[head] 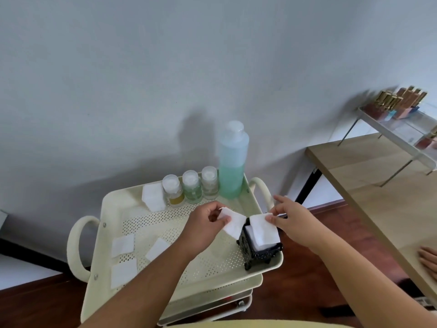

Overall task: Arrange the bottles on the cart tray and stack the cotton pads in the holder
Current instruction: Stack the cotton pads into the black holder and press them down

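Observation:
A cream perforated cart tray [132, 204] holds a tall blue-green bottle [233, 166] and three small clear bottles [190, 189] in a row along its far edge. A black ornate holder [259, 253] with white pads inside stands at the tray's near right corner. My left hand [205, 229] pinches a white cotton pad [233, 223] just left of the holder. Over the holder's top my right hand [293, 220] grips another cotton pad [263, 227]. Loose pads lie at the tray's left [123, 245] and by the small bottles [152, 197].
A wooden table [378, 185] stands to the right with a clear rack of small cosmetic bottles [402, 102] at its back. Another person's hand [429, 259] rests on the table's near edge. A grey wall lies behind the cart, and lower cart shelves show beneath the tray.

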`<state>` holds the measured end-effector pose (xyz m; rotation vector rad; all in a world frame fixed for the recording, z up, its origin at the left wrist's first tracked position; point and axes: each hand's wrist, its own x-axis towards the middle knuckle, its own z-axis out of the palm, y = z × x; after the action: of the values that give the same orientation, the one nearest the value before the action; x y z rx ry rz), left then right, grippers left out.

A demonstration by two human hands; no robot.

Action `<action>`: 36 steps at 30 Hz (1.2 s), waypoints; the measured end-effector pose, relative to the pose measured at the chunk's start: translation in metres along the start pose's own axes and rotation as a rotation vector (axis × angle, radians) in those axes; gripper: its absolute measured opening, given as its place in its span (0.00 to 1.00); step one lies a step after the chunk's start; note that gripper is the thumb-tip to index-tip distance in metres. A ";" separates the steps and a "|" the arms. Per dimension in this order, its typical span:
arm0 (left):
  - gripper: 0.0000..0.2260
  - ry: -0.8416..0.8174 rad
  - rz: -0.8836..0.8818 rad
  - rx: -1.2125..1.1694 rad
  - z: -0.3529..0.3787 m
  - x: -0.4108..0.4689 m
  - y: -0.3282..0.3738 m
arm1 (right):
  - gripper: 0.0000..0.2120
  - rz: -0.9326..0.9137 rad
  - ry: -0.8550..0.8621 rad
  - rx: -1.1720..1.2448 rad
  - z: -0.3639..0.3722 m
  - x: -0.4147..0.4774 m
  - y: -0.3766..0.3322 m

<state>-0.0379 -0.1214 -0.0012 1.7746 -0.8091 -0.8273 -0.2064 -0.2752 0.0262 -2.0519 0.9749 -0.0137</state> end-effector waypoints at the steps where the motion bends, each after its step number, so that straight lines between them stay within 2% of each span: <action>1: 0.02 0.007 -0.006 -0.009 0.001 0.001 0.000 | 0.07 0.000 -0.007 0.003 0.001 0.001 -0.001; 4: 0.02 0.005 -0.008 -0.036 0.001 0.003 0.000 | 0.07 0.003 -0.027 0.001 0.003 0.002 -0.003; 8: 0.05 -0.005 -0.008 -0.039 0.001 0.006 -0.001 | 0.05 0.011 -0.041 -0.115 0.008 -0.001 -0.008; 11: 0.03 0.025 -0.011 -0.028 0.002 0.009 -0.001 | 0.09 0.005 -0.001 -0.247 0.013 -0.002 -0.009; 17: 0.07 0.099 -0.014 -0.056 0.000 0.015 0.002 | 0.07 -0.077 0.082 -0.372 0.019 0.000 -0.003; 20: 0.06 0.109 0.005 -0.100 -0.002 0.016 0.006 | 0.05 -0.078 0.079 -0.360 0.013 -0.002 -0.002; 24: 0.04 0.096 0.004 -0.208 0.001 0.015 0.013 | 0.05 -0.122 0.198 -0.299 -0.002 -0.006 -0.004; 27: 0.03 0.009 -0.006 -0.221 0.012 0.013 0.021 | 0.05 -0.144 0.112 -0.135 -0.008 -0.009 -0.009; 30: 0.02 -0.095 -0.010 -0.137 0.027 0.012 0.026 | 0.07 -0.112 -0.010 0.016 -0.005 -0.012 -0.010; 33: 0.03 -0.134 -0.021 -0.029 0.037 0.011 0.028 | 0.09 -0.088 -0.005 0.026 -0.002 -0.012 -0.002; 36: 0.04 -0.092 0.003 0.096 0.042 0.010 0.028 | 0.08 -0.087 0.025 -0.028 -0.001 -0.011 0.004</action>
<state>-0.0715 -0.1585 0.0109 1.8293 -0.9250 -0.8869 -0.2173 -0.2698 0.0272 -2.1233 0.9057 -0.0724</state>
